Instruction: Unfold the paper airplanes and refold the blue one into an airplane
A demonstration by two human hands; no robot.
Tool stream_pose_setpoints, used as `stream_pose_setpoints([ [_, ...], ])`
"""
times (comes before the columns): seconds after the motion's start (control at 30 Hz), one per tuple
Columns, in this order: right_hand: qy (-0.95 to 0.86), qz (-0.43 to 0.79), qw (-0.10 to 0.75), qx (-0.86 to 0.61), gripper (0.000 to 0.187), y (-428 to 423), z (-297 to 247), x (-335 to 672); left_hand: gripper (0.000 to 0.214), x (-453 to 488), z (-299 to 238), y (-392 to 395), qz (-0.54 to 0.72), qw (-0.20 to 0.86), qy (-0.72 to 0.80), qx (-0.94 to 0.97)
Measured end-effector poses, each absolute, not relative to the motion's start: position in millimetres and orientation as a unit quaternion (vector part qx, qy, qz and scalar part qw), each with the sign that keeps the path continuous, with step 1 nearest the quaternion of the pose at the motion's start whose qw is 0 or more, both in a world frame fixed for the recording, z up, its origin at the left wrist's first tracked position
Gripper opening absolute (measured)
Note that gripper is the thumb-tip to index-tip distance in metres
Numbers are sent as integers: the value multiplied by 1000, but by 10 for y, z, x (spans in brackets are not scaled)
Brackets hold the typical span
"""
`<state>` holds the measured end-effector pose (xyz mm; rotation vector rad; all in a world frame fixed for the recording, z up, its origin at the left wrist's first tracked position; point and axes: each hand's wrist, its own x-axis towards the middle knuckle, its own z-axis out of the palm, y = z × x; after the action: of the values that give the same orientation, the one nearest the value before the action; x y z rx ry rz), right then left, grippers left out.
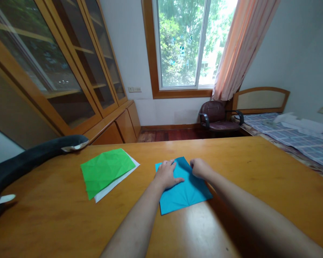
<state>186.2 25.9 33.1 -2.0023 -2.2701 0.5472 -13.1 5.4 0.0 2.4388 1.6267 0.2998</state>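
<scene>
A creased blue paper sheet (185, 193) lies on the wooden table (244, 168) in front of me. My left hand (167, 174) rests flat on its left part, fingers stretched out toward the far edge. My right hand (200, 167) sits at the sheet's far right edge with its fingers curled down onto the paper. Whether it pinches a fold is hidden.
A crumpled green sheet (106, 170) lies on a white sheet (115, 182) to the left. A dark plush toy (29, 157) curves along the table's left edge. Beyond the table stand glass-door cabinets (70, 71), an armchair (218, 116) and a bed (293, 138).
</scene>
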Motion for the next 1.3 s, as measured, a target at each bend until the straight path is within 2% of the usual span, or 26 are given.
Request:
stream_pose_setpoints([
  [0.13, -789, 111, 19, -604, 21, 168, 378, 1736, 90, -122, -2, 54, 99, 94, 550, 824],
  [0.33, -805, 97, 34, -584, 41, 158, 374, 1491, 84, -115, 20, 39, 103, 99, 547, 825],
  [0.57, -821, 90, 105, -555, 45, 96, 263, 1475, 77, -131, 21, 23, 119, 99, 534, 831],
  [0.7, -846, 75, 122, -514, 50, 54, 195, 1610, 62, -161, 12, 30, 124, 97, 529, 834],
  [0.8, -858, 54, 114, -497, 50, 33, 155, 1673, 54, -181, -5, 43, 124, 89, 527, 836],
  [0.97, -864, 46, 91, -493, 50, -1, 103, 1679, 55, -180, -68, 78, 117, 92, 540, 828],
  [1.3, -884, 116, 67, -448, 49, 10, 125, 1781, 58, -200, -91, 82, 107, 86, 542, 829],
])
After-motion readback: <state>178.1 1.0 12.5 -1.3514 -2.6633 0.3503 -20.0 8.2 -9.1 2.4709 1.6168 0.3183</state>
